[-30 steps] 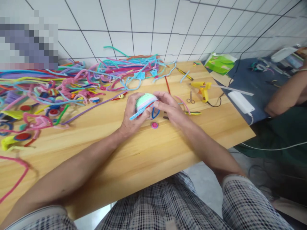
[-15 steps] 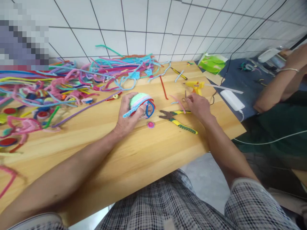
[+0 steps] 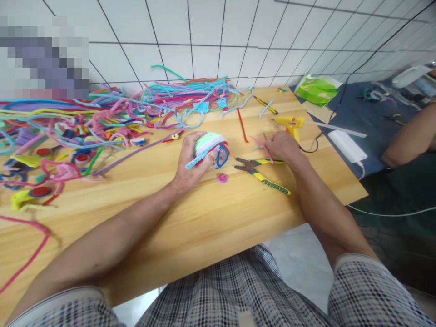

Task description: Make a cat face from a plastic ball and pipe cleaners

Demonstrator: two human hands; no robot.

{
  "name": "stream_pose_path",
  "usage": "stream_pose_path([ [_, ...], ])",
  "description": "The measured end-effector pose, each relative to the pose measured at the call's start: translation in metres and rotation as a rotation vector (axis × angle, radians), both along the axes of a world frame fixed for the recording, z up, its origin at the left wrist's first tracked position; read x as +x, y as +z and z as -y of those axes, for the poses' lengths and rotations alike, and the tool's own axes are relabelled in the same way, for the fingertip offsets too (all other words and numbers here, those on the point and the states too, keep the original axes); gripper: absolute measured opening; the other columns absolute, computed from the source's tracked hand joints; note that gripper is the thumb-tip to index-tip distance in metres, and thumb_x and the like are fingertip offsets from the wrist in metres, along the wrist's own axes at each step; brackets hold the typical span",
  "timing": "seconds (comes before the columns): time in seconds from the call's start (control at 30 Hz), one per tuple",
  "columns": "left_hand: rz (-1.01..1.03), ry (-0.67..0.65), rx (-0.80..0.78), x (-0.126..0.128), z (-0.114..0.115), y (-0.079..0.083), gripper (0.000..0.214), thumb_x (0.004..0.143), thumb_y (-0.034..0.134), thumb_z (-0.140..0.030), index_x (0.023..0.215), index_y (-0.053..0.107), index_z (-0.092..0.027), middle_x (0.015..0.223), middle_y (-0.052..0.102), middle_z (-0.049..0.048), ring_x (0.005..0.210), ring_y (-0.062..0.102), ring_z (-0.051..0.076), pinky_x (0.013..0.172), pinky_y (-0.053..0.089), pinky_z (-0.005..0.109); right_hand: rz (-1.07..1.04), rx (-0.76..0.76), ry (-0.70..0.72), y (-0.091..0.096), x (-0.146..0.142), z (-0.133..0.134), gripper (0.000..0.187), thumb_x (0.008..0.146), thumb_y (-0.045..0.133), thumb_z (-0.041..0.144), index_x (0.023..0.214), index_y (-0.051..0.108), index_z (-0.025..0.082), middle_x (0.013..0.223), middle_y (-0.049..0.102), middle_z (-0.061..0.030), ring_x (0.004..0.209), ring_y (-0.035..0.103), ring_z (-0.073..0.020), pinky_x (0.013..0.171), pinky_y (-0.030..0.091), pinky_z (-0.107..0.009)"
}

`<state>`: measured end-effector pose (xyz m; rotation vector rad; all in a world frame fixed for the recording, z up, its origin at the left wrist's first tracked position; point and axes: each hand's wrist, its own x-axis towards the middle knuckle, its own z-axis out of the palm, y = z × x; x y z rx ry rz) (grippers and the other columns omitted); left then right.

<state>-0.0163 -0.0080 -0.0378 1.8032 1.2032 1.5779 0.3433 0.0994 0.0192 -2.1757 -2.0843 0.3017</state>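
Note:
A round ball of pipe cleaners [image 3: 208, 141], mint green on top with lilac, red and blue strands, rests in my left hand [image 3: 190, 161], whose fingers and thumb wrap around it. A light blue twisted end sticks out over the thumb. Just in front of the ball lies a small pink and purple coil [image 3: 222, 178]. My right hand [image 3: 281, 145] is low over the table with its fingers closed together; a thin dark tip shows by them, too small to name. Beside that hand are pink pipe cleaner scraps [image 3: 267, 154] and pliers [image 3: 262, 175] with spread yellow-green handles.
A yellow glue gun [image 3: 289, 125] with a clear glue stick stands beyond my right hand. Heaped pipe cleaners [image 3: 112, 118] cover the left and back. A cutter knife [image 3: 265, 104], green packet [image 3: 316, 90] and white adapter [image 3: 346, 146] lie rightward. Another person's arm [image 3: 408, 138] is far right.
The view has swung left, so everything sits further right in it. My left hand keeps the ball. My right hand's fingers have drawn closer over the small dark item.

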Motion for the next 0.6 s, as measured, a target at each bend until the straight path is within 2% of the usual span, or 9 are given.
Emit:
stream_pose_path([
  [0.1,-0.022,-0.014,-0.023,0.000,0.001,0.003,0.063,0.113,0.086,-0.069,0.160,0.071,-0.030,0.151,0.078,0.0139,0.138,0.078,0.036,0.127,0.068,0.060,0.048,-0.031,-0.020,-0.002,-0.003,-0.001,0.049,0.118,0.077,0.054,0.084,0.081,0.018,0.094,0.086,-0.0277,0.128,0.089,-0.0566,0.120,0.069,-0.076],
  [0.2,-0.022,-0.027,-0.031,0.000,0.004,0.008,0.057,0.114,0.085,-0.063,0.159,0.070,-0.031,0.155,0.077,0.0152,0.140,0.078,0.037,0.127,0.069,0.062,-0.013,0.030,-0.027,0.003,-0.006,0.002,0.039,0.112,0.086,0.043,0.081,0.071,0.024,0.088,0.081,-0.0183,0.121,0.088,-0.0477,0.120,0.068,-0.067],
  [0.3,-0.020,-0.036,-0.039,0.001,0.006,0.012,0.054,0.113,0.085,-0.057,0.159,0.069,-0.031,0.160,0.076,0.0159,0.149,0.076,0.039,0.133,0.066,0.065,-0.253,0.133,-0.007,0.017,-0.006,0.008,0.026,0.106,0.083,0.023,0.088,0.066,0.028,0.085,0.078,-0.0080,0.104,0.085,-0.0340,0.112,0.068,-0.054],
  [0.37,-0.022,-0.035,-0.056,0.002,0.006,0.013,0.055,0.113,0.083,-0.056,0.160,0.069,-0.030,0.160,0.076,0.0159,0.152,0.076,0.039,0.136,0.065,0.065,-0.499,0.163,0.078,0.029,-0.012,0.015,0.016,0.101,0.082,0.018,0.099,0.070,0.028,0.085,0.077,-0.0023,0.092,0.082,-0.0275,0.102,0.070,-0.048],
  [0.47,-0.022,-0.028,-0.063,0.003,0.006,0.011,0.056,0.115,0.082,-0.057,0.162,0.069,-0.030,0.159,0.076,0.0159,0.152,0.076,0.039,0.136,0.064,0.065,-0.862,0.119,0.310,0.045,-0.037,0.037,0.020,0.100,0.092,0.032,0.114,0.078,0.028,0.091,0.079,0.0003,0.087,0.080,-0.0231,0.090,0.071,-0.042],
  [0.53,-0.016,-0.022,-0.049,0.003,0.006,0.008,0.058,0.115,0.083,-0.059,0.163,0.068,-0.030,0.159,0.077,0.0154,0.151,0.076,0.039,0.136,0.065,0.064,-0.994,0.062,0.411,0.053,-0.061,0.057,0.027,0.098,0.100,0.046,0.107,0.081,0.029,0.095,0.083,-0.0013,0.086,0.078,-0.0220,0.083,0.069,-0.039],
  [0.6,-0.006,-0.015,-0.031,0.003,0.005,0.005,0.060,0.115,0.084,-0.061,0.163,0.067,-0.030,0.158,0.077,0.0148,0.149,0.077,0.038,0.136,0.065,0.062,-1.049,-0.040,0.437,0.057,-0.085,0.076,0.032,0.098,0.101,0.054,0.101,0.082,0.028,0.090,0.081,-0.0007,0.078,0.071,-0.0194,0.072,0.061,-0.034],
])
